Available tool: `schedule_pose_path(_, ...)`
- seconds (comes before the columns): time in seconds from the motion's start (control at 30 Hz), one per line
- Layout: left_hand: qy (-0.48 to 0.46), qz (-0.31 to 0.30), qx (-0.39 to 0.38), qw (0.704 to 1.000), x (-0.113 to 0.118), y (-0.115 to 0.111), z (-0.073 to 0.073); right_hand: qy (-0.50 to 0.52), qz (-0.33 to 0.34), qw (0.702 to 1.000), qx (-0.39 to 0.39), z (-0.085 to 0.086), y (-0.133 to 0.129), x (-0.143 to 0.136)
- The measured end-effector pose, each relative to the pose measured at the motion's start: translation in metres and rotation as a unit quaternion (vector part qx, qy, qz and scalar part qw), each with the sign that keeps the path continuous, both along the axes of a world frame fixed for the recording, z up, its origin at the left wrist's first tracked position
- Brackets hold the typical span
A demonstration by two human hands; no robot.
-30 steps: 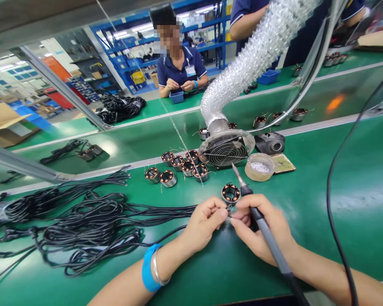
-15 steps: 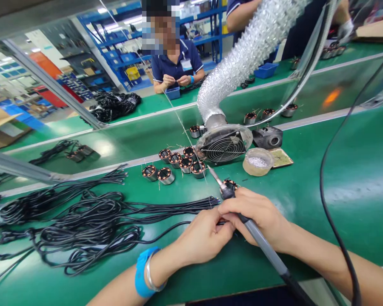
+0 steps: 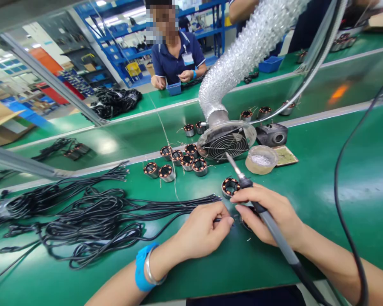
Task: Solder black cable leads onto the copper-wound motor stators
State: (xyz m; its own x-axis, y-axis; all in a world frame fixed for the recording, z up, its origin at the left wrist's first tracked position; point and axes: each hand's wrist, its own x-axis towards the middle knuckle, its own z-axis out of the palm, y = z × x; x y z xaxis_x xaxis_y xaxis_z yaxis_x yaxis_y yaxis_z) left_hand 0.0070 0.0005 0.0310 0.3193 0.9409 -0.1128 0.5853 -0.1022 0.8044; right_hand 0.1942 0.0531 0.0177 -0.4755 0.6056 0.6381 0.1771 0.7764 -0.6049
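Observation:
My right hand (image 3: pixel 270 214) grips a soldering iron (image 3: pixel 268 221), its tip pointing up and away toward the round fan grille. Just beyond my fingers sits a motor stator (image 3: pixel 225 188) with copper windings; another dark round part (image 3: pixel 246 223) is mostly hidden under that hand. My left hand (image 3: pixel 206 229) is closed on the end of a black cable (image 3: pixel 166 234), pinched between thumb and fingers. Left of it lies a pile of black cables (image 3: pixel 89 216), their stripped ends together near my knuckles. Several stators (image 3: pixel 166 173) stand in a cluster farther back.
A silver foil duct (image 3: pixel 223 80) comes down to a fan hood (image 3: pixel 226 144). Beside it are a tub of shiny bits (image 3: pixel 261 160), a yellowish pad (image 3: pixel 286 156) and a dark iron holder (image 3: pixel 272 135). A thin wire (image 3: pixel 174 170) hangs near the stators. Across the bench sits a co-worker (image 3: pixel 178 57).
My right hand has moved right, away from my left hand, with the soldering iron, uncovering more of the nearby stator. The thin hanging wire has swung left. The co-worker's hands have parted.

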Motion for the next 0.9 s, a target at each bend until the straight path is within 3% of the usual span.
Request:
schedule_pose_path(0.1,0.009,-0.025,-0.002,1.0,-0.012,-0.008,0.011,-0.001,-0.052,0.999,-0.018,-0.003,0.0,0.005)
schedule_pose_path(0.27,0.053,0.031,-0.036,0.997,-0.066,-0.014,0.036,0.001,-0.081,0.997,-0.014,-0.009,0.002,0.012)
schedule_pose_path(0.33,0.083,0.066,-0.008,0.994,-0.089,-0.008,0.037,0.004,-0.074,0.997,-0.017,-0.01,0.002,0.012)
schedule_pose_path(0.43,0.133,0.091,0.038,0.986,-0.11,0.009,0.022,0.004,-0.053,0.998,-0.021,-0.011,0.001,0.01)
schedule_pose_path(0.57,0.168,0.051,0.032,0.984,-0.113,0.031,-0.009,-0.003,-0.042,0.999,-0.018,-0.013,0.002,0.011)
schedule_pose_path(0.67,0.169,0.036,0.046,0.984,-0.113,0.038,-0.022,-0.002,-0.037,0.999,-0.006,-0.017,0.004,0.012)
schedule_pose_path(0.8,0.148,0.056,0.076,0.984,-0.105,0.031,-0.014,0.005,-0.027,1.0,-0.014,-0.016,0.003,0.009)
schedule_pose_path(0.9,0.048,0.069,0.126,0.988,-0.082,0.019,0.003,0.016,-0.019,0.999,-0.032,-0.01,-0.001,0.0)
